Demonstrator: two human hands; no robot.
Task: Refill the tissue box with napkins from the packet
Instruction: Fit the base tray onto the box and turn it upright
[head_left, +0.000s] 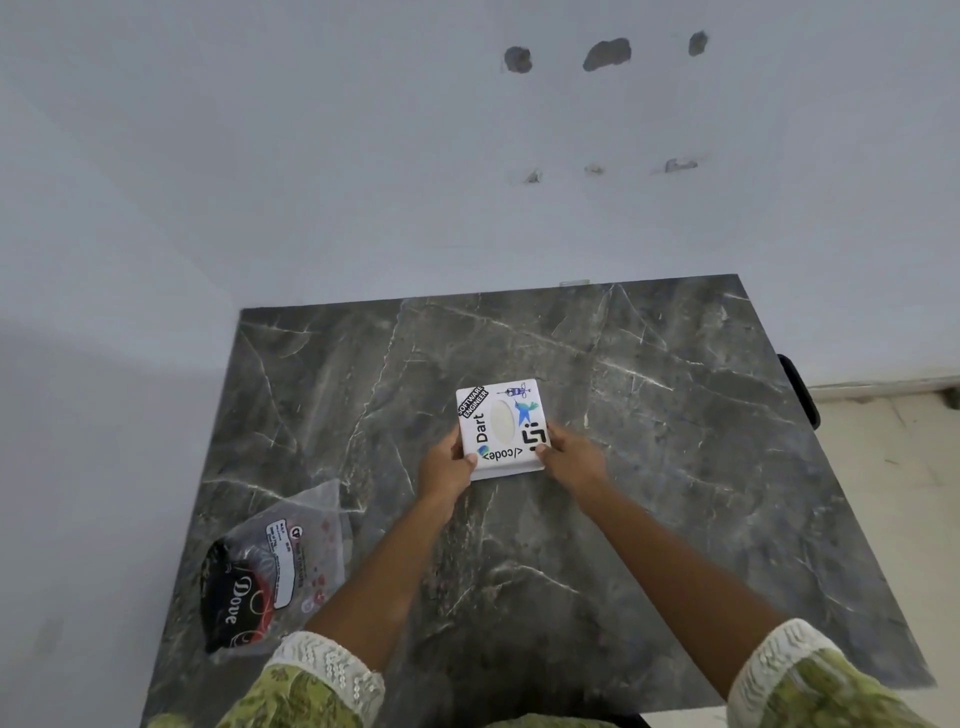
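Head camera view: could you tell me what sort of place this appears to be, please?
Probably a plain room in a home: a dark marble-patterned table against a bare white wall with patched holes, and a tiled floor beside it.

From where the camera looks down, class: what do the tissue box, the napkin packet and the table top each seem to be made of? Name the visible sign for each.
Tissue box: probably smooth white plastic; rounded edges, stickers lying flat.
Napkin packet: thin clear plastic film; crinkled, see-through, printed.
Table top: dark grey marble or a marble-look laminate; pale veins, dull sheen.
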